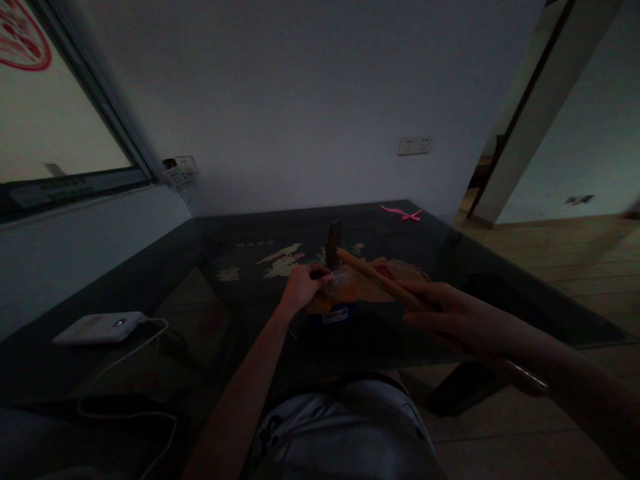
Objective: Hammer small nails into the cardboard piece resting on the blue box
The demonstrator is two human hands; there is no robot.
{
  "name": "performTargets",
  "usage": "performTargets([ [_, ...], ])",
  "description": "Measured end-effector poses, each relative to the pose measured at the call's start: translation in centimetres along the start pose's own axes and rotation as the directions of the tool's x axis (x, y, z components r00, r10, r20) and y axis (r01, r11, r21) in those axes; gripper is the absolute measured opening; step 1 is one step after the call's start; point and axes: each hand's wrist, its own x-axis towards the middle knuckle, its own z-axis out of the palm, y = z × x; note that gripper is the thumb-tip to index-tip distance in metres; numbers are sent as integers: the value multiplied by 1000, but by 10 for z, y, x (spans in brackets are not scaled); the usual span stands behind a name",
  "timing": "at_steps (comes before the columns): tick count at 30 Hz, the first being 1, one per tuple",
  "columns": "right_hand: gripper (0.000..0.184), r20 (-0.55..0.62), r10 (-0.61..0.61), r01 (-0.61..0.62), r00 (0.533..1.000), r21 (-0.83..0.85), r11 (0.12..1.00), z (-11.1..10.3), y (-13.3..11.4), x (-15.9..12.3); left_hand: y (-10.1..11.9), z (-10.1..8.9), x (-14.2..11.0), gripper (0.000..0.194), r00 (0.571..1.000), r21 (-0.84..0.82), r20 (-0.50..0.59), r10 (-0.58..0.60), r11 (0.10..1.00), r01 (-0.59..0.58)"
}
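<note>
My right hand (443,313) is wrapped round the wooden handle of a hammer (373,277), whose dark metal head (333,243) stands up near the middle of the table. My left hand (303,288) is closed in a pinch just below that head, holding something small I cannot make out against a tan and red mesh-like piece (395,273). Under the left hand sits a small blue object with a white label (336,313). The room is dim and fine detail is lost.
The dark glass table (240,227) has a pale bird-and-flower picture (280,261) under the glass. A white device with a cable (100,328) lies at the left. A pink ribbon (403,213) lies at the far edge. Wall sockets, a window and a doorway surround it.
</note>
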Motion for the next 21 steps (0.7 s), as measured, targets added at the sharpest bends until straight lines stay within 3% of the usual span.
performTargets([
  [4, 58, 60, 93, -95, 994, 36, 995, 2, 6, 2, 3, -1, -1, 14, 1000, 17, 10, -4, 1000, 4],
  [8, 58, 53, 52, -55, 997, 41, 998, 1, 6, 0, 5, -1, -1, 11, 1000, -18, 5, -1, 1000, 1],
  [14, 45, 24, 11, -11, 1000, 1, 1000, 6, 0, -1, -4, 2, 0, 19, 1000, -44, 17, 1, 999, 0],
  [21, 49, 32, 21, -22, 999, 51, 998, 2, -2, -1, 0, -3, -1, 15, 999, -83, 49, 16, 996, -12],
])
